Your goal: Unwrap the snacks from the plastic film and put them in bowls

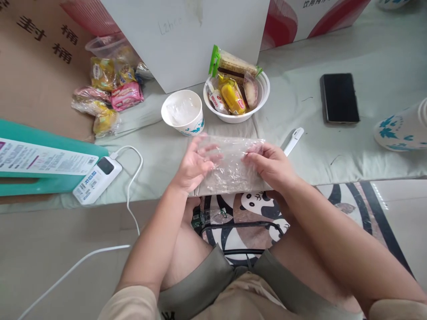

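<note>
Holds a clear bag point(235, 178), flat and wrinkled, at the near edge of the desk point(160, 173), its long axis running left to right, along that edge and across the body. Cannot tell which end is the mouth. Pinches the bag's right part between thumb and fingers of the right hand point(275, 166); rests the left hand point(191, 170) at the bag's left part, fingers spread and touching the plastic. Sets the two hands apart, with the bag spanning the gap.

Just beyond the left hand, has a white cup point(192, 127) with blue leaves, crumpled plastic point(180, 110) inside. Close beside that, has a white bowl point(230, 118) heaped with wrapped snacks: a long green-ended packet point(233, 63) lying across the top, a yellow packet point(233, 98), a white packet point(216, 100) and a pale piece point(251, 91). Toward the back left, has more snacks point(126, 94) piled by a clear tub point(103, 44). At the right, has a second cup point(398, 129), partly in view, contents hidden, near a phone point(340, 98); nearer the right hand, has a white stick point(293, 141)
</note>
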Available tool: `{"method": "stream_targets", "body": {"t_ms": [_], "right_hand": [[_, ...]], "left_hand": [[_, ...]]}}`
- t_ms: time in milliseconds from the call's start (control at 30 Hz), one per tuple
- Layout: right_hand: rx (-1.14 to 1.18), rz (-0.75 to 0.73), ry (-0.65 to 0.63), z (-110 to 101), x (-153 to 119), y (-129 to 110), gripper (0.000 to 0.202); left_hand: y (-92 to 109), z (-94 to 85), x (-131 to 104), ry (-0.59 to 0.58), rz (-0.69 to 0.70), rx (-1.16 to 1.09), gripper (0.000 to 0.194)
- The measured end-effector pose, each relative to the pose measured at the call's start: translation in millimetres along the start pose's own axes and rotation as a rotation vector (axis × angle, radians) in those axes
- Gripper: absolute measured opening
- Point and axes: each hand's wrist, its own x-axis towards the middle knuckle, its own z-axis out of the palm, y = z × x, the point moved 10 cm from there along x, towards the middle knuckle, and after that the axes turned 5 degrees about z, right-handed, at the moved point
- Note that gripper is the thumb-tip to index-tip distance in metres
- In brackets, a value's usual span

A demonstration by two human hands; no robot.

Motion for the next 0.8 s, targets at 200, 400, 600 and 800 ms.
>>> {"method": "stream_targets", "body": {"t_ms": [200, 400, 600, 800], "right_hand": [[-0.191, -0.026, -0.175, 16.4, -6.3, -7.0, 0.025], [-0.351, -0.030, -0.217, 18.8, -13.5, -6.8, 0.032], [-0.079, -0.052, -0.200, 14.4, -12.9, -9.8, 0.016], [-0.112, 0.040, -0.104, 7.7, -11.9, -8.0, 0.036]], "left_hand": [[-17.9, 4.5, -5.5, 0.008, -0.193, 0.082, 0.028], [-20.4, 5.4, -9.8, -0.039, -0.290, 0.138, 0.040], [-1.8, 4.0, -4.4, -0.025, -0.166, -0.047, 0.026], [2.5, -14.8, 3.9, 0.093, -0.027, 0.230, 0.024]]}}
